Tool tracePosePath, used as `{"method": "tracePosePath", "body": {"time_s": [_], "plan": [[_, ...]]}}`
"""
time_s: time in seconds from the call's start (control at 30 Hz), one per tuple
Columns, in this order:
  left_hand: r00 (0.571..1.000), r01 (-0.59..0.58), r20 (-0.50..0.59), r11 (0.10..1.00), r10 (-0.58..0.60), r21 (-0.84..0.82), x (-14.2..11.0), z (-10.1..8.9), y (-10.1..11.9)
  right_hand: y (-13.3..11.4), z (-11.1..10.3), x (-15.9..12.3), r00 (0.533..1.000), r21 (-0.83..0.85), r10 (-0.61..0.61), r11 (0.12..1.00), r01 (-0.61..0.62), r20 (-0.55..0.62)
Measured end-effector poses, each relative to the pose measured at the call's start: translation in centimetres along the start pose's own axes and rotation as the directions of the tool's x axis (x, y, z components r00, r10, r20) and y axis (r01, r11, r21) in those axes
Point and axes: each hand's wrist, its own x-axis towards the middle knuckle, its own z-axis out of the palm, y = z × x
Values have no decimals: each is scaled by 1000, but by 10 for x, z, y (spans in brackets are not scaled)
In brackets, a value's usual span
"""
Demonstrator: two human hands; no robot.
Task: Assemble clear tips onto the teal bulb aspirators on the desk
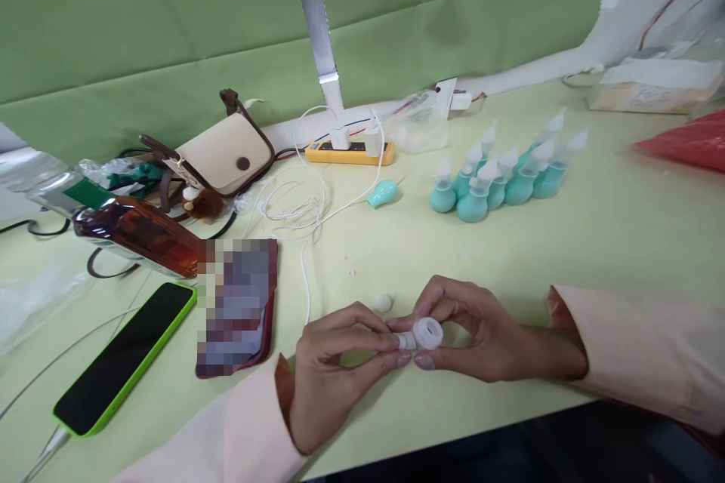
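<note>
Close to the table's front edge, my left hand (343, 370) pinches the narrow end of a small translucent white plastic fitting (427, 333). My right hand (473, 328) grips its wider, ring-shaped end between thumb and fingers. Whether the fitting is one piece or two I cannot tell. A small white round piece (384, 303) lies on the table just beyond my fingertips. Farther back on the right stand several teal bulbs with clear pointed tips (473, 200), upright in a cluster. A single teal bulb (384, 194) lies on its side left of them.
A green-cased phone (124, 358) and a red-cased phone (241, 309) lie at left, near a bottle of amber liquid (150, 234). Behind are a cream handbag (218, 155), a yellow power strip (348, 153) and a loose white cable (291, 207). A red bag (688, 139) sits far right.
</note>
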Motion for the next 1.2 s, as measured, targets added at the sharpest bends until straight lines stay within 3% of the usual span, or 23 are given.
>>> {"method": "tracePosePath", "body": {"time_s": [0.1, 0.27, 0.43, 0.77, 0.9, 1.07, 1.2], "plan": [[1000, -24, 4, 999, 24, 28, -1, 0, 0, 0, 0, -1, 1000, 14, 14, 1000, -14, 17], [981, -193, 37, 974, 190, 115, -5, -2, -2, 2, 0, -1, 998, 35, 60, 998, -61, 35], [972, -236, 42, 959, 232, 156, -9, -1, -1, 1, 0, 0, 998, 29, 67, 997, -68, 17], [979, -200, 94, 951, 182, 236, -6, -2, 4, 3, -1, 1, 998, 3, 59, 998, -59, 4], [969, -246, 105, 933, 226, 264, -7, -2, 3, 4, -1, 1, 997, 17, 79, 997, -79, 6], [967, -254, 87, 937, 240, 238, -7, 0, 2, 3, -1, 1, 997, 25, 74, 997, -74, 23], [983, -181, 39, 962, 177, 204, -7, 0, 2, 4, 0, 1, 997, -19, 73, 997, -73, 3]]}}
